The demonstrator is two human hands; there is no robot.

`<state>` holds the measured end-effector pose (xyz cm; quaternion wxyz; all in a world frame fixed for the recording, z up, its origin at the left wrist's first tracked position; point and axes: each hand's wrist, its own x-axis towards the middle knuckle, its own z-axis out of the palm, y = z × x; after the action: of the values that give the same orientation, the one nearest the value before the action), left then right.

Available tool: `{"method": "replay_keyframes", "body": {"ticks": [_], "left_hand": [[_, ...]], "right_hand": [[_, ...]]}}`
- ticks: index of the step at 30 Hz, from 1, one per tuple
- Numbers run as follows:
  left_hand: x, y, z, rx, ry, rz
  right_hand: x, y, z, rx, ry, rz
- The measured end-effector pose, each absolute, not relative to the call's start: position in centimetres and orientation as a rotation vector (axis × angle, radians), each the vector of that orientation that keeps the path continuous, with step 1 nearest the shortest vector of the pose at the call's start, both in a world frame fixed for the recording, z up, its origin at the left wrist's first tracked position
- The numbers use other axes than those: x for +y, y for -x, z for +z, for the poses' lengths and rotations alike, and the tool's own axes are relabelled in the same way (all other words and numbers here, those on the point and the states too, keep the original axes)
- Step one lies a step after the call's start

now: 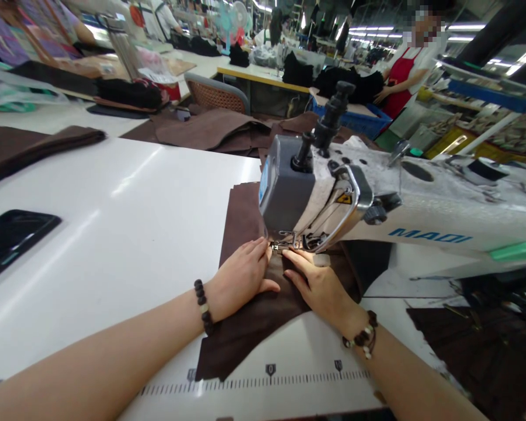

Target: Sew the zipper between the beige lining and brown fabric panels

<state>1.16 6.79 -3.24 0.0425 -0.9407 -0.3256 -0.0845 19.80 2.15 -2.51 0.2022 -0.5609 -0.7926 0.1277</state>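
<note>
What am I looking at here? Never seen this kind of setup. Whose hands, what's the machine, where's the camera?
It is one picture from a camera worn on a person's head, looking forward and down at their own bare hands. There is no robot. The grey box with the long arm is an industrial sewing machine standing on a white table. A piece of brown fabric lies flat under its presser foot. The left hand and the right hand both press flat on the fabric, fingertips close to the foot; neither grips anything. Also on the table are a dark flat device at the left and a printed ruler scale along the near edge. Behind, a person in a red apron stands at another bench.
</note>
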Motion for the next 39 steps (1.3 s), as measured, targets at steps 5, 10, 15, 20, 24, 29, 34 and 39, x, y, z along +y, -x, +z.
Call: {"method": "replay_keyframes", "body": {"ticks": [5, 10, 15, 20, 24, 29, 34, 39], "left_hand": [[6.8, -1.2, -3.1, -1.018, 2.905, -0.276], [6.9, -1.2, -3.1, -1.036, 2.907, -0.275], [6.8, -1.2, -2.9, -1.047, 2.919, -0.286], [6.3, -1.1, -2.6, -1.053, 2.955, -0.282], [5.9, -1.1, -2.5, -1.048, 2.976, -0.257], [6.0, -1.3, -2.6, -1.034, 2.972, -0.267], [6.0, -1.4, -2.7, -1.015, 2.955, -0.249], [6.0, -1.3, -3.1, -1.074, 2.957, -0.246]], "right_hand": [[2.1, -19.8, -2.5, -2.221, 1.565, 0.386], [2.1, -20.1, -2.7, -2.212, 1.570, 0.417], [2.1, -19.8, -2.4, -2.237, 1.581, 0.357], [1.7, -18.1, -1.5, -2.295, 1.738, 0.191], [1.4, -17.7, -1.7, -2.237, 1.708, 0.255], [1.3, -18.5, -2.4, -2.226, 1.649, 0.333], [1.4, -18.7, -2.3, -2.212, 1.691, 0.359], [1.5, -18.6, -2.2, -2.239, 1.706, 0.347]]}}
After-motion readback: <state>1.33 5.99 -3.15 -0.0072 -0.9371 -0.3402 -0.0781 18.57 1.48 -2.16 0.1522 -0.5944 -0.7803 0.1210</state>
